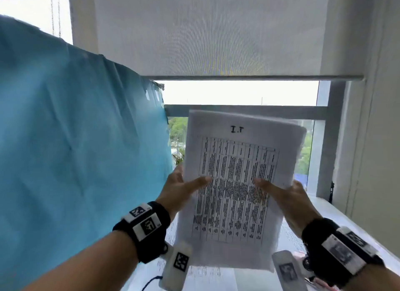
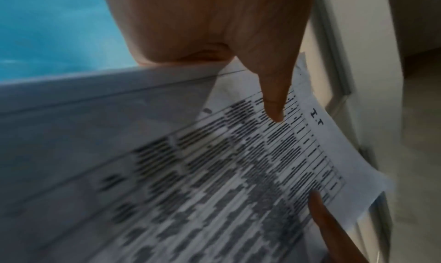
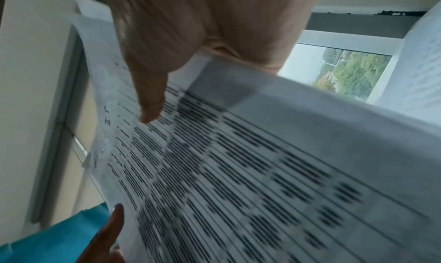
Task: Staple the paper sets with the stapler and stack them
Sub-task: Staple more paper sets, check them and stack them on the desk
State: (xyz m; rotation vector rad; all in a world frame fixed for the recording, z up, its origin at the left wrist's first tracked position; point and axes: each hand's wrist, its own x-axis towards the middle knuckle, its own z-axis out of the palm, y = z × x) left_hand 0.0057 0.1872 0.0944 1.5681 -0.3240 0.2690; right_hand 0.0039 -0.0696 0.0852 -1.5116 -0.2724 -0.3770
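Evidently early: both hands, left hand [image 1: 179, 187] and right hand [image 1: 291, 200], grip one paper set [image 1: 236, 182] aloft; no stapler visible, stapling apparently pending.

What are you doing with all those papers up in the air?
A person holds a paper set up in front of the window, left hand on one side and right hand on the other, thumbs pressed on the printed table. More printed sheets lie on the table below. No stapler shows.

Matt printed paper set [image 1: 236, 182]; blue cloth [image 1: 75, 128]
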